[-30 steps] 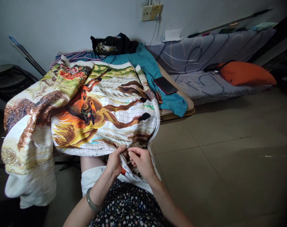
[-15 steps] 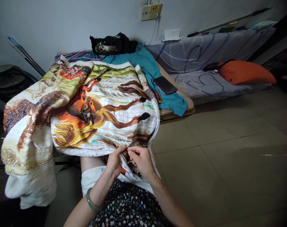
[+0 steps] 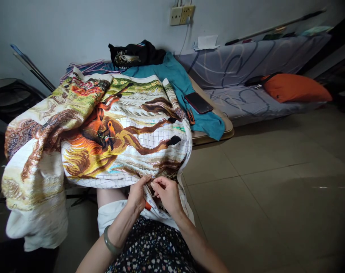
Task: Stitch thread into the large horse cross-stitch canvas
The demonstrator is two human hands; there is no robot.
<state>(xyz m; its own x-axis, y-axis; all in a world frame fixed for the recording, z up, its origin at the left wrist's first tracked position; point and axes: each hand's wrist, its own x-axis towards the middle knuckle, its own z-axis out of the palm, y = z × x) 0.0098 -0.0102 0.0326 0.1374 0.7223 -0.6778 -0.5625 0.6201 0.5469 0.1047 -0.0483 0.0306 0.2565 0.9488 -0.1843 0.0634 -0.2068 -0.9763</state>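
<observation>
A large cross-stitch cloth [image 3: 104,129] with an orange horse picture lies heaped over a stand in front of me and hangs onto my lap. My left hand [image 3: 138,195] pinches the cloth's lower edge, thumb on top. My right hand [image 3: 166,193] is closed in a pinch against the same edge, right beside the left; what it holds is too small to make out. A green bangle [image 3: 111,242] sits on my left wrist.
A low table with a teal cloth [image 3: 178,79] carries a dark phone [image 3: 199,102], small orange scissors [image 3: 191,115] and a black bag [image 3: 135,53]. A grey mattress [image 3: 246,76] with an orange pillow [image 3: 295,88] lies right. Tiled floor [image 3: 260,182] spreads right.
My right hand has shifted slightly left and closer to the left hand at the cloth's edge. The cloth and the left hand stay put.
</observation>
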